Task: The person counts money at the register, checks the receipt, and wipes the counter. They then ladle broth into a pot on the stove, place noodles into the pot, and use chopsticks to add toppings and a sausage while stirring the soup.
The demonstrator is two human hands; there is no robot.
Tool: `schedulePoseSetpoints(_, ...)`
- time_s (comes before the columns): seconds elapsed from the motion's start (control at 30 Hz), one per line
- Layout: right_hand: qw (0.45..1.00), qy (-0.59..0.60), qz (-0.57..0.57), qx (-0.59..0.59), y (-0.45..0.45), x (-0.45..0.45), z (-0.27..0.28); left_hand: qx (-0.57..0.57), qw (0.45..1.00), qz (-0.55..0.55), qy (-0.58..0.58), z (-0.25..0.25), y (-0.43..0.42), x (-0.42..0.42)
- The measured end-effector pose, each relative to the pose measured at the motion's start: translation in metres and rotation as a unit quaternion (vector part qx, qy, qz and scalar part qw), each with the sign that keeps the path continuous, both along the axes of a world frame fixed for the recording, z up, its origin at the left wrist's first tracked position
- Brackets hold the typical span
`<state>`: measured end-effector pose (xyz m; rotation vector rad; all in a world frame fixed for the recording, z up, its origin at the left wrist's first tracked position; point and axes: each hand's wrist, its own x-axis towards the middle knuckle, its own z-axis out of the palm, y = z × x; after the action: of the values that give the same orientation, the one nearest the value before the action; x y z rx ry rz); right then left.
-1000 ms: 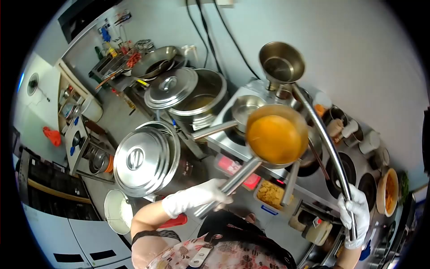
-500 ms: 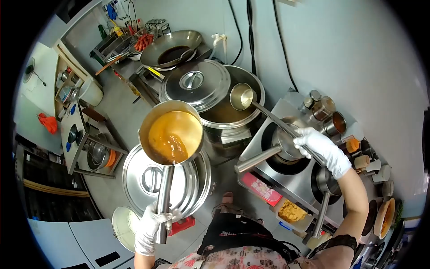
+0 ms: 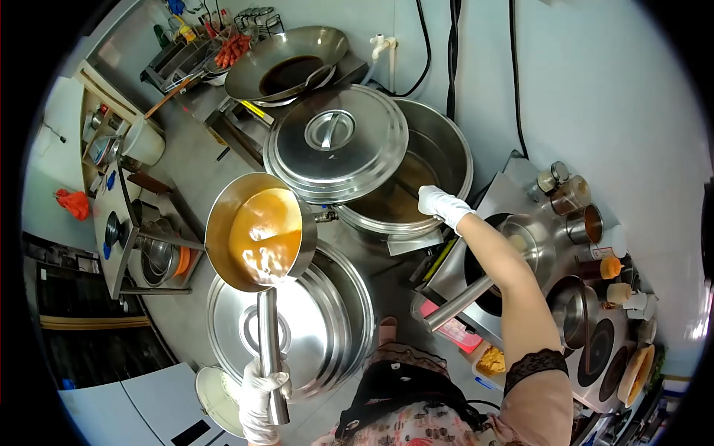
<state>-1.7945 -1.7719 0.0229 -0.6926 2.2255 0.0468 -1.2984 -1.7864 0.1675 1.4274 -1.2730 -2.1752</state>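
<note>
My left hand (image 3: 262, 394), in a white glove, is wrapped round the metal handle of a saucepan (image 3: 260, 232) holding orange-brown liquid. That pan hangs over the lid (image 3: 297, 327) of a large pot at the lower left. My right hand (image 3: 444, 206), gloved too, is closed at the right side of an open stockpot (image 3: 462, 160). The ladle's dark handle (image 3: 405, 187) runs from this hand down into the pot; its bowl cannot be made out. A round lid (image 3: 349, 160) half covers the stockpot.
A wok (image 3: 327, 44) with dark liquid stands at the back. At the right, the stove (image 3: 487, 201) bears a saucepan (image 3: 529, 241) and another pan (image 3: 569, 316). Jars (image 3: 571, 195) line the wall. A shelved table (image 3: 111, 223) is at the left.
My right hand has moved left from over the stove to the stockpot, and the ladle has gone down into it. My left hand has carried the saucepan leftward, over the lidded pot.
</note>
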Motion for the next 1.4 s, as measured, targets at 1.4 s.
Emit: schedulePoseSetpoints(1.4, 0.995, -0.023, -0.082, -0.054, -0.012, -0.036, -0.052, 0.026, 0.999, -0.015, -0.023, -0.014, -0.024, -0.027)
